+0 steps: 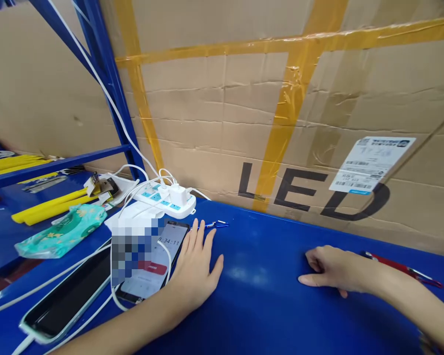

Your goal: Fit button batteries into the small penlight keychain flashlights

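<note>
My left hand [194,273] lies on the smooth, shiny blue metal table [266,301] right of the glass-faced phone [146,287], and behind the phone stands creased matt cardboard [214,123], glossy-taped.

The phone [148,283] is partly masked by a pixelated patch [133,251]. The label [372,165] print is too small to be read. On the right hand [333,271] the fingers [318,259] are curled under, tips unseen, its forearm [422,308] cut off by the edge. The small blue item [216,225] is perhaps a clip.
</note>
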A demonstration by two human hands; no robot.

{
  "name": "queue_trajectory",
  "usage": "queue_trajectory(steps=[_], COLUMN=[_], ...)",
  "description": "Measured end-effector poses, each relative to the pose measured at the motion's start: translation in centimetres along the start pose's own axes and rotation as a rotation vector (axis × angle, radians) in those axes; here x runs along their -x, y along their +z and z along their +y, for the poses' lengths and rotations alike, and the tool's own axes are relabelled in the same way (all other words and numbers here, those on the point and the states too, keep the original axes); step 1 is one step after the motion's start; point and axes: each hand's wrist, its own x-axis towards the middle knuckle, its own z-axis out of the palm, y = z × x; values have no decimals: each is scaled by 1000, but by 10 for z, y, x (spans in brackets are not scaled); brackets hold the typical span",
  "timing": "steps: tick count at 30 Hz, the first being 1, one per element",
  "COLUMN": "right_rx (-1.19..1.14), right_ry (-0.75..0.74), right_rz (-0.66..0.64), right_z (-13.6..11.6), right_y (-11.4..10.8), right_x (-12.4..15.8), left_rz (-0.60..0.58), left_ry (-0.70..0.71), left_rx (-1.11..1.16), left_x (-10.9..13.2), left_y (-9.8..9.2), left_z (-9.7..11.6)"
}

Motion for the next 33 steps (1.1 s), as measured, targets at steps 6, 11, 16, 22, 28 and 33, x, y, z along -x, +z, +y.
queue_trajectory(steps=[6,11,16,22,28,33], right_rx=[32,165,-8,-16,-31,-10], right_ry=[-56,-229,-451,-708,-763,-794], right_rz=[-15,155,130,291,359,552], right_z=[4,-11,-21,-37,-46,-49], right_y=[1,-2,6,22,39,52], right_x=[-4,0,-2,-2,-3,-7], left_rz=[95,194,160,99,50,35], left_ry=[17,114,172,193,264,365], left_rx=[-255,-494,-568,-580,-452,-230], left_x=[-1,-5,-11,-15,-16,-12], left_y=[14,15,4,-3,-6,-9], left_z=[-9,-13,-13,-15,-16,-10])
